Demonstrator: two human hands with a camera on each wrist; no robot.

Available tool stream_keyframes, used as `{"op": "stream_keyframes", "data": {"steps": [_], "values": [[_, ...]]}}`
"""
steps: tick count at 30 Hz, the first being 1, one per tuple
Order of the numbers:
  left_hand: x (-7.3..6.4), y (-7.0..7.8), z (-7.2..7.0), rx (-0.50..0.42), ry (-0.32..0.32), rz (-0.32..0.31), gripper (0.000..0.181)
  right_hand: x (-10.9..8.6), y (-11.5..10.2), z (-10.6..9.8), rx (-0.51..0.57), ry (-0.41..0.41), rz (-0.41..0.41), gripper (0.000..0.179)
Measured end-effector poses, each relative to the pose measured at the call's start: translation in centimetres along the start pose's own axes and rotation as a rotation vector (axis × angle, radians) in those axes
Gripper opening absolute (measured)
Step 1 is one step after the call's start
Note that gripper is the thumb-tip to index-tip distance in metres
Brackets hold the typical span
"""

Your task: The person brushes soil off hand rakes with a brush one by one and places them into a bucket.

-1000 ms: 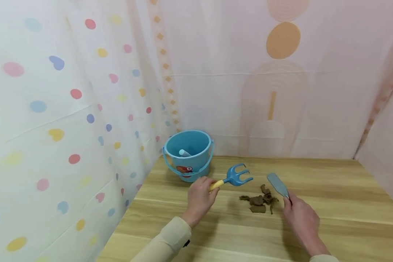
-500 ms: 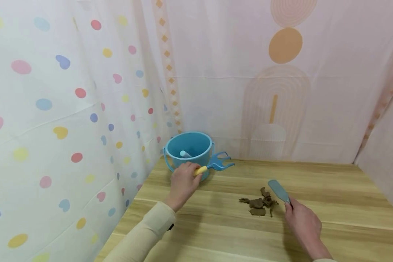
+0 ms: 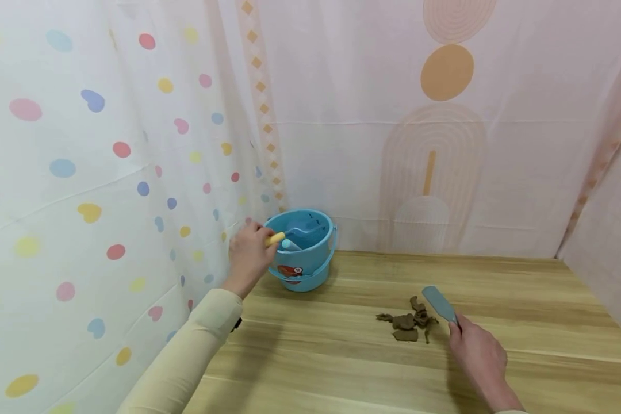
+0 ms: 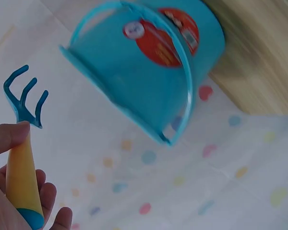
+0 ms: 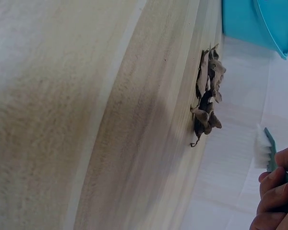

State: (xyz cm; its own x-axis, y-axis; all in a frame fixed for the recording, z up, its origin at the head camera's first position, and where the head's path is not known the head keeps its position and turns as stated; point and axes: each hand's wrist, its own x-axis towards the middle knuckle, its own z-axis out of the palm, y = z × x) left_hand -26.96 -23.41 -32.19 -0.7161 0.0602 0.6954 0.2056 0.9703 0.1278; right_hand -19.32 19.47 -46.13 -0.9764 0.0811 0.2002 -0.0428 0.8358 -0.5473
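My left hand grips the yellow handle of a blue toy hand fork, thumb near the neck. Its three tines reach over the mouth of a blue bucket at the table's back left; in the left wrist view they stand beside the rim. A light-blue rounded handle end pokes up inside the bucket. Over the table at right, my right hand holds a small brush; its pale bristles show in the right wrist view. Left of the brush lies a pile of crumpled brown dry leaves.
The wooden table meets a pale curtain at the back. A dotted curtain hangs along the left side, close to my left arm. The bucket's carrying handle hangs down at its front.
My left hand has carried the fork leftward and up, from beside the leaves to over the bucket. The right hand and brush have barely moved, and the leaves lie as before.
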Motion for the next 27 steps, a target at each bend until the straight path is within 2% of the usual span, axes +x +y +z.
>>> {"op": "stream_keyframes", "data": {"steps": [4, 8, 12, 16, 23, 27], "values": [[0.9, -1.3, -0.6, 0.054, -0.016, -0.016, 0.02, 0.1, 0.0, 0.0, -0.006, -0.003, 0.013, 0.04], [1.9, -2.4, -1.0, 0.112, -0.061, -0.026, 0.017, 0.0, 0.1, 0.0, -0.008, -0.006, 0.02, 0.039], [3.2, -3.0, -1.3, 0.176, -0.15, -0.065, 0.014, 0.0, 0.0, 0.0, -0.008, -0.01, 0.024, 0.038], [4.6, -3.3, -1.5, 0.246, -0.264, -0.097, 0.017, -0.1, 0.0, 0.1, -0.016, -0.011, 0.028, 0.04], [7.0, -3.2, -0.7, 0.323, -0.303, -0.086, 0.012, -0.2, -0.2, 0.3, -0.02, 0.005, 0.03, 0.04], [8.2, -2.5, 0.1, 0.409, -0.372, -0.071, 0.018, -0.2, -0.3, 0.4, -0.026, 0.015, 0.036, 0.04]]}}
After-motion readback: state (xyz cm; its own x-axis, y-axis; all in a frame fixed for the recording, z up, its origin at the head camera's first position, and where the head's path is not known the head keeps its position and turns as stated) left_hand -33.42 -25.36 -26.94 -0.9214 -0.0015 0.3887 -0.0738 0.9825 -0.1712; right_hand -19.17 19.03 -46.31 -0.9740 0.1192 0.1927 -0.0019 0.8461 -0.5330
